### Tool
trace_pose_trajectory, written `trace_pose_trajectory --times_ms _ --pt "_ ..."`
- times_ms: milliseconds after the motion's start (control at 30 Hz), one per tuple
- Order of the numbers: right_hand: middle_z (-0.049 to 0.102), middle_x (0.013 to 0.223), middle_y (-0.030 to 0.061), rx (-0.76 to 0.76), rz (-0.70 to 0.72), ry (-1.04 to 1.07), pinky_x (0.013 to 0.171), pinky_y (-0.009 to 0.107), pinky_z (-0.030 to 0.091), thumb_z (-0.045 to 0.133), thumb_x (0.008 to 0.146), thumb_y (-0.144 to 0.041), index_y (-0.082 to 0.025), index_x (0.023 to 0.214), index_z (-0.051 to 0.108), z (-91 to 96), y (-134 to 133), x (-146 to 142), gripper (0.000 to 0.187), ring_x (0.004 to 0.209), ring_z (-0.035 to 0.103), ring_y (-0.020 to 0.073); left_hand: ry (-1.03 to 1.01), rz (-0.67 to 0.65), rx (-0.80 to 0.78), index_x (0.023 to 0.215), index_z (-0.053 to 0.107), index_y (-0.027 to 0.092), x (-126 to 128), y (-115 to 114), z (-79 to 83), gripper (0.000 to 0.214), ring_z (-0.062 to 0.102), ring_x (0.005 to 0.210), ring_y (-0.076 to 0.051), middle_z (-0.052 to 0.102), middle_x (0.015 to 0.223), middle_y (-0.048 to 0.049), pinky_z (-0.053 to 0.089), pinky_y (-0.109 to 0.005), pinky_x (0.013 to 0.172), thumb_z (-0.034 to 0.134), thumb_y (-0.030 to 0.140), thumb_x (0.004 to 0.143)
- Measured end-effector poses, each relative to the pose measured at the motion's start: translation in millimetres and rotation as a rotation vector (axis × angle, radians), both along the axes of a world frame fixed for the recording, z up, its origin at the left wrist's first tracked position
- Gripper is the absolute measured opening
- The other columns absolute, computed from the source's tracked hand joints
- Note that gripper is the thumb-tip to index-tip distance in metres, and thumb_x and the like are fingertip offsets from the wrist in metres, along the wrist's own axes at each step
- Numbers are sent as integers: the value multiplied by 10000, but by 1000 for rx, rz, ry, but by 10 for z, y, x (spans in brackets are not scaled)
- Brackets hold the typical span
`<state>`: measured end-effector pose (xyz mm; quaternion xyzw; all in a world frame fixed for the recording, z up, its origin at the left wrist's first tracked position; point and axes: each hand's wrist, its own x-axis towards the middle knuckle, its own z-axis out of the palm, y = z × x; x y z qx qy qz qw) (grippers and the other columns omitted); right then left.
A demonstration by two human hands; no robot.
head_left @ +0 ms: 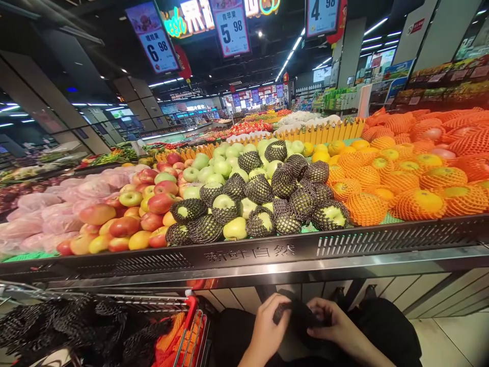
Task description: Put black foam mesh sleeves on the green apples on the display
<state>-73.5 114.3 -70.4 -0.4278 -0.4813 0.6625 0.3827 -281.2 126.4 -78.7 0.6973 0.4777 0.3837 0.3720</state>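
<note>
My left hand (270, 320) pinches a black foam fruit net (281, 312), low in front of the display's front edge. Just to its right, my right hand (331, 320) has its fingers curled round the other side of the same dark net. Much of the net blends into the dark clothing behind it, so its full shape and whether anything is inside cannot be told. Above my hands lie green apples (222, 167), several of them in the front wearing black foam nets (259, 188).
A shopping cart (191, 306) at lower left holds a heap of black nets (72, 326) and orange nets (168, 336). Red-yellow apples (124, 227) and pink-wrapped fruit (64, 209) lie left; orange-netted fruit (418, 204) lies right. A black ledge (248, 252) fronts the display.
</note>
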Motion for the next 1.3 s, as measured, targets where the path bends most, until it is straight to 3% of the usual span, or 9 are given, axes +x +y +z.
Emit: trace_pose_trajectory --times_ms 200,367,500,767,933,1000,1133,1200,1300 --pt "700 727 -12 -66 198 95 668 268 460 867 581 -273 -187 794 747 134 -81 -33 259 685 616 161 -179 63 -221 902 686 182 44 18 -80 183 629 786 -192 692 837 -51 478 -269 725 644 348 836" --pt "756 815 22 -41 -1 181 834 346 500 853 634 -332 -215 931 764 101 11 -64 331 815 678 216 -319 81 -291 1075 657 199 35 -3 -167 388 621 943 -215 682 985 -67 476 -294 858 643 504 834" --pt "774 880 60 -5 -154 136 911 426 495 838 653 -410 -215 984 759 -21 83 -10 393 889 692 265 -327 153 -308 993 657 197 -18 20 -204 403 599 865 -199 653 890 -40 477 -294 815 645 557 813" --pt "777 887 88 121 -141 -76 882 463 530 814 647 -474 -197 926 767 24 11 -53 396 907 692 319 -325 -6 -169 816 649 169 45 7 -237 341 554 827 -197 615 845 -46 468 -304 789 774 470 716" --pt "752 832 67 155 -89 -202 797 407 543 808 635 -465 -192 850 772 61 -58 0 349 827 672 285 -465 -164 -369 1077 627 182 124 10 -176 564 591 926 -223 656 984 -57 465 -311 828 870 326 589" --pt "732 795 55 163 -67 -237 766 377 537 819 625 -460 -198 792 767 50 -72 55 315 792 657 262 -476 -163 -467 1001 649 164 136 18 -156 577 599 863 -209 669 912 -38 467 -291 774 907 253 492" --pt "724 812 58 185 33 -100 703 336 508 857 554 -532 -211 792 771 37 -33 102 409 740 631 227 -428 -137 -498 699 641 131 96 0 -124 343 533 622 -133 608 650 10 432 -244 599 896 218 487" --pt "721 796 71 161 21 69 613 314 485 793 542 -685 -210 827 774 29 5 67 554 706 620 222 -467 -86 -454 759 670 136 59 -26 -108 373 561 648 -148 634 679 -3 468 -257 632 900 226 479" --pt "731 917 102 51 -116 196 625 327 499 555 728 -783 -228 935 769 10 30 -31 630 838 646 258 -527 -91 -432 901 712 149 30 -71 -83 456 632 809 -220 706 853 -69 510 -329 798 899 272 503"
